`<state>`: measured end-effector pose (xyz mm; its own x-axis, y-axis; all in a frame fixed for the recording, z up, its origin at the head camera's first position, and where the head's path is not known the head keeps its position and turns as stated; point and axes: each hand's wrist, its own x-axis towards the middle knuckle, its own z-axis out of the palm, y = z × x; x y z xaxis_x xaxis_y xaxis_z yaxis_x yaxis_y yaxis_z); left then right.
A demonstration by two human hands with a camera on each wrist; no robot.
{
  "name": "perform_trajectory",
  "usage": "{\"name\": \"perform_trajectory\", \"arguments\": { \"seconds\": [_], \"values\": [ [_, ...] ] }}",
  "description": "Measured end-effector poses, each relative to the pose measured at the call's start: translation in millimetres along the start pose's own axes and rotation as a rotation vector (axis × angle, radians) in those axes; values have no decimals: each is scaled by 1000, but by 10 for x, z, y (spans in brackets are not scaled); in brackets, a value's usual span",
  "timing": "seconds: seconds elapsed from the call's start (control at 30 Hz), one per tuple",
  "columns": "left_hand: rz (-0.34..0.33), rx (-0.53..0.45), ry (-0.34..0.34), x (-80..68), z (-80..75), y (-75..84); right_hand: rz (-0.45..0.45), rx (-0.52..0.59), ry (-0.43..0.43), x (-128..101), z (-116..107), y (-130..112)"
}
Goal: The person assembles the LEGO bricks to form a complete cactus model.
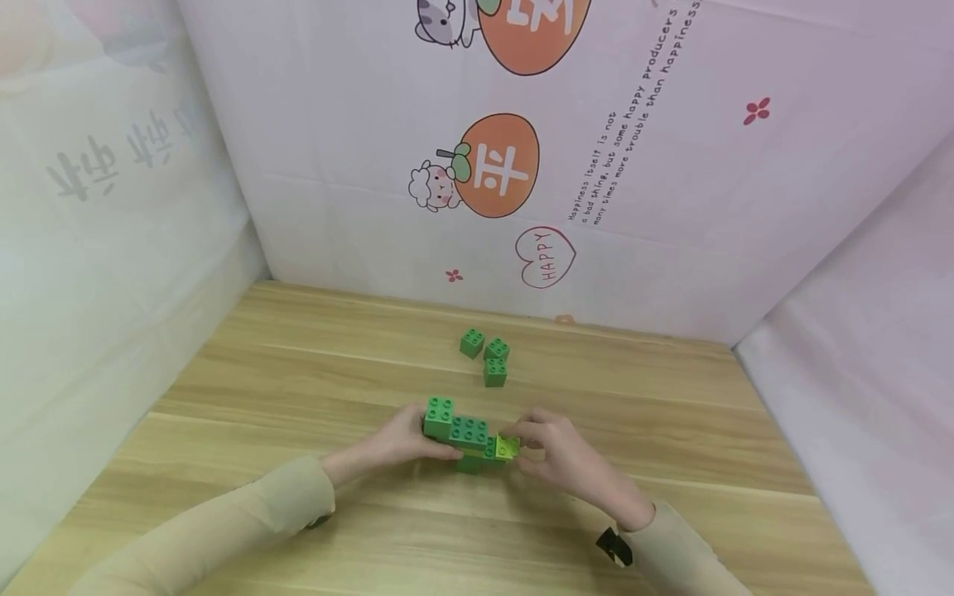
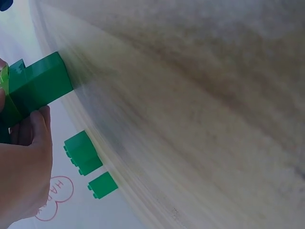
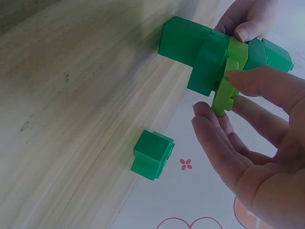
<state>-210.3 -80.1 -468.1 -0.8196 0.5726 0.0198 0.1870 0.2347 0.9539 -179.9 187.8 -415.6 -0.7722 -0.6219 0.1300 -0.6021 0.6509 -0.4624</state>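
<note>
Both hands hold a stack of dark green bricks (image 1: 464, 432) just above the wooden table (image 1: 298, 372). My left hand (image 1: 417, 443) grips its left end, fingers curled round it. My right hand (image 1: 524, 449) pinches a light green brick (image 1: 508, 447) at the stack's right end. In the right wrist view the thumb tip lies on the light green brick (image 3: 228, 86) and a fingertip (image 3: 204, 113) sits just under it, against the green stack (image 3: 200, 52). The left wrist view shows the stack (image 2: 38, 86) above my left hand (image 2: 24, 167).
Three loose dark green bricks (image 1: 472, 342), (image 1: 497, 348), (image 1: 495, 372) lie behind the hands, near the back wall. Two of them (image 2: 83, 152), (image 2: 102, 185) appear in the left wrist view, one (image 3: 152, 155) in the right. Patterned cloth walls (image 1: 477, 165) enclose the table.
</note>
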Motion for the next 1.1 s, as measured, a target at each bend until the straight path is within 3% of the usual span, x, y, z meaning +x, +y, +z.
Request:
{"name": "perform_trajectory", "arguments": {
  "seconds": [0.6, 1.1],
  "values": [
    [33, 16, 12, 5, 12, -19, -25, 26, 14, 0, 17, 29],
    [4, 25, 15, -14, 14, 20, -11, 35, -19, 16, 21, 33]
  ]
}}
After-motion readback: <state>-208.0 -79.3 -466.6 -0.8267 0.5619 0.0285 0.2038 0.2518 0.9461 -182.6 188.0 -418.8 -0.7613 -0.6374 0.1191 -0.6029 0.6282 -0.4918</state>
